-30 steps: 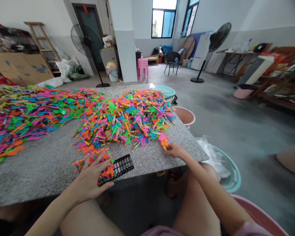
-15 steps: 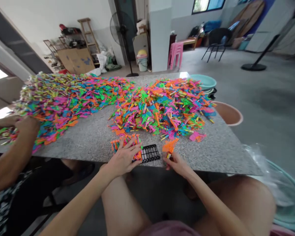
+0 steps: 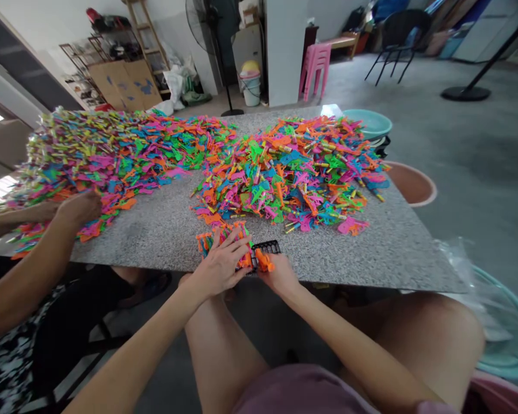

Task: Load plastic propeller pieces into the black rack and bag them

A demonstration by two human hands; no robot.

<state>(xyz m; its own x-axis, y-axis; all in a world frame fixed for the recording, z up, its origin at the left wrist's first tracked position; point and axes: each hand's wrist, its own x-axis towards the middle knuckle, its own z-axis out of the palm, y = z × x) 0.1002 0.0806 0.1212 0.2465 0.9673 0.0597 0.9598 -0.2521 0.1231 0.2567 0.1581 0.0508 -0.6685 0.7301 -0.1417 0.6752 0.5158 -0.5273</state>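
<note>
A black slotted plastic rack [image 3: 266,247] lies near the table's front edge. Bright plastic pieces [image 3: 205,244] in orange, pink, green and blue stand packed in its left part. My left hand [image 3: 219,263] rests flat on those pieces, palm down with fingers stretched out. My right hand [image 3: 280,275] is closed round an orange plastic toy piece [image 3: 264,260], held over the rack just right of the packed ones. My right fingertips are partly hidden and slightly blurred.
Behind the rack lies a large heap of coloured toy pieces [image 3: 280,178]; a longer heap [image 3: 112,149] spreads left. At left, a co-worker's hands [image 3: 80,208] work at that heap. Basins [image 3: 410,183] stand beyond the right edge of the granite table [image 3: 397,247].
My right hand has moved left with the orange piece, from beside the rack to over it. My left hand stays on the packed pieces. The co-worker's hands moved right; the view tilted down slightly.
</note>
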